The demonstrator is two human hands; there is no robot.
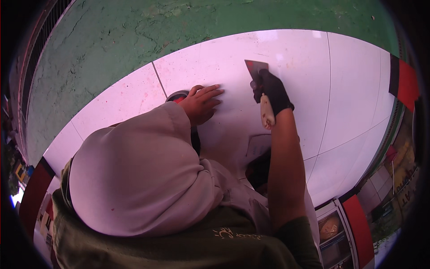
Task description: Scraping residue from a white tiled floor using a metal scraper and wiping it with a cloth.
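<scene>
Apart, left hand (pixel 201 104) spread empty on white tiles (pixel 309 80), right hand (pixel 272 89) closed round scraper (pixel 267 113), blade (pixel 257 66) clear of far edge (pixel 242 34).

- I have my left hand (pixel 205 102) on the tiled surface (pixel 304 58), left of the scraper (pixel 257 67).
- The scraper sits in my right hand (pixel 274 92).
- Beyond the tiled surface lies concrete (pixel 179 27).

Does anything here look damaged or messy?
Yes: the green surface, at upper left, looks cracked and rough beside smoother white tiles. Those tiles look speckled, and the scraper has reddish marks on its blade.
</scene>
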